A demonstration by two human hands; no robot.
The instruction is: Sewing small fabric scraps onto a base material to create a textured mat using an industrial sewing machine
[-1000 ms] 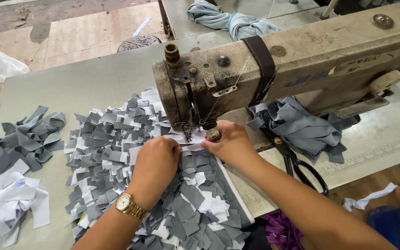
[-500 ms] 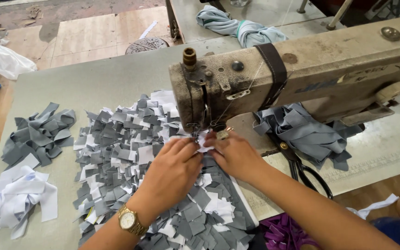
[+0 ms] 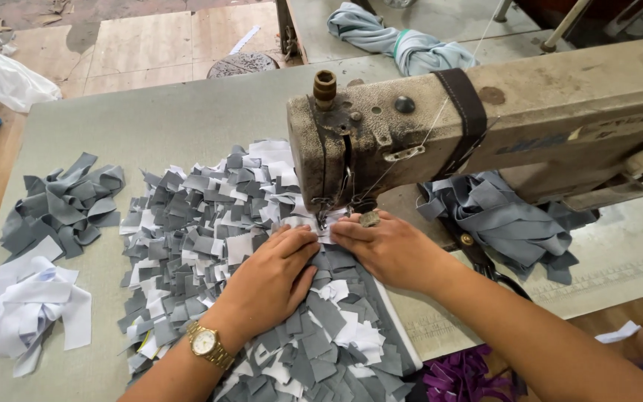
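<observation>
A sewing workshop: a worn industrial sewing machine (image 3: pixel 485 126) on a table (image 3: pixel 150 126) heaped with fabric scraps (image 3: pixel 187 238)

No lettering on the sewing machine (image 3: pixel 530 112) is legible.
</observation>
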